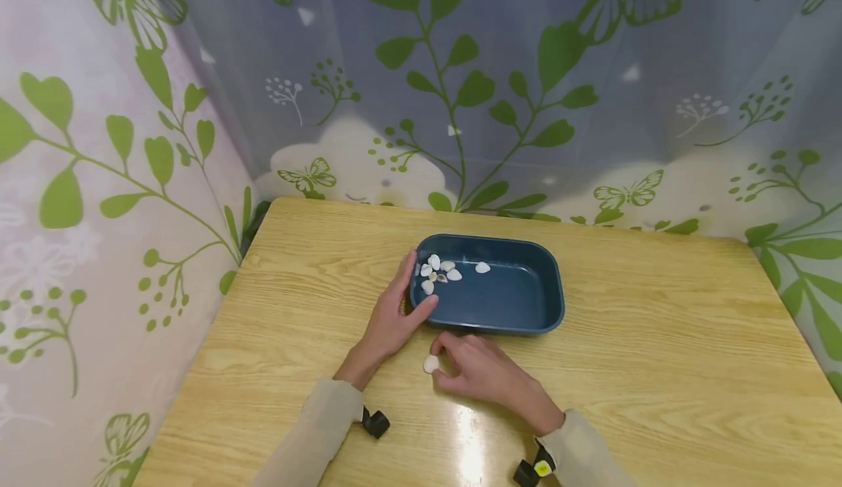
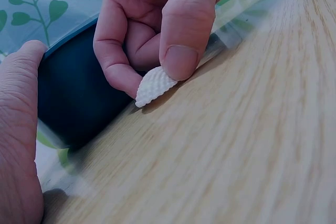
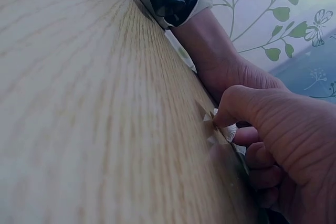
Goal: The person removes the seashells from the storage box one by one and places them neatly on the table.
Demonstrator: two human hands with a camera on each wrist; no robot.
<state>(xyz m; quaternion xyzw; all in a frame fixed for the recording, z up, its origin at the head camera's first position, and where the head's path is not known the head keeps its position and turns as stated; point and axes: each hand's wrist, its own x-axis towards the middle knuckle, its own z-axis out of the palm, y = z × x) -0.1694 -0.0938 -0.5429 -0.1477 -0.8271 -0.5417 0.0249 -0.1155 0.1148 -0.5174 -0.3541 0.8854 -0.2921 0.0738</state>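
A dark blue rectangular tray (image 1: pixel 520 304) sits on the wooden table (image 1: pixel 658 341) with several white shells (image 1: pixel 442 271) in its left end. My left hand (image 1: pixel 395 311) rests against the tray's (image 2: pixel 73 98) left wall, fingers straight along the rim. My right hand (image 1: pixel 476 366) lies on the table just in front of the tray and pinches one white ribbed shell (image 1: pixel 430 363) between thumb and forefinger. In the left wrist view that shell (image 2: pixel 154 86) touches the tabletop. In the right wrist view the shell (image 3: pixel 227 131) shows only partly under the thumb.
Curtains printed with green leaves and butterflies (image 1: pixel 460 85) hang behind and to the left of the table. Small black wrist cameras (image 1: pixel 376 423) sit on both sleeves. Bare wood stretches to the right of the tray.
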